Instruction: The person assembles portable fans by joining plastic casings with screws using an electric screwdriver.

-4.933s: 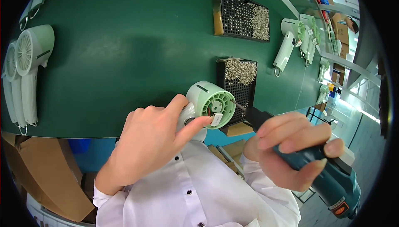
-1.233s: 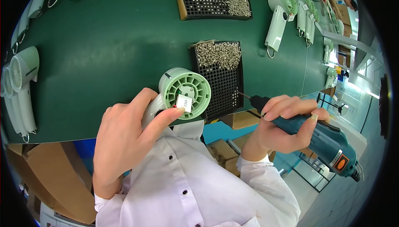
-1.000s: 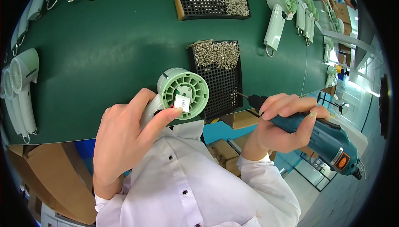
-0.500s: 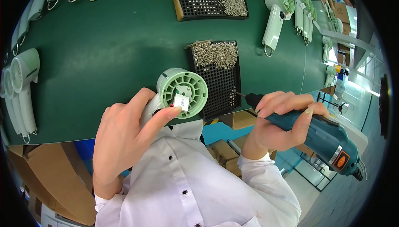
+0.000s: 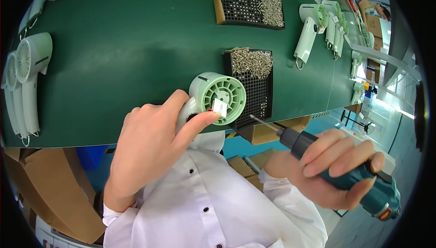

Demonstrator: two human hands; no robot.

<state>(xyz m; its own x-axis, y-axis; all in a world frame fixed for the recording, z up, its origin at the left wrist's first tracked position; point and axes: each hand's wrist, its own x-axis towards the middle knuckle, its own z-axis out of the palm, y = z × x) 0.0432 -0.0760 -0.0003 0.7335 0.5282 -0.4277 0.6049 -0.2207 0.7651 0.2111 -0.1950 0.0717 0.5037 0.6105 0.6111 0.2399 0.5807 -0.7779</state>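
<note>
My left hand (image 5: 156,134) is closed round the handle of a pale green handheld fan (image 5: 210,86), its round slotted head facing up. The thumb presses a small white connector piece (image 5: 220,108) with a red wire against the head. My right hand (image 5: 338,168) grips a teal electric screwdriver (image 5: 361,186); its thin bit points left, with the tip just right of the fan head, over the near end of a black perforated screw tray (image 5: 252,87). Whether a screw sits on the tip is too small to make out. Loose silver screws (image 5: 252,62) heap at the tray's far end.
Another black screw tray (image 5: 249,3) lies farther back on the green table (image 5: 122,62). Several fans (image 5: 34,66) stand at the left edge, and more fans (image 5: 309,34) lie at the right. Below the table is a cardboard box (image 5: 63,193).
The screwdriver has swung back and down, its bit lifting away from the tray's holes toward the fan. The whole view has shifted, while my left hand keeps its hold on the fan.
</note>
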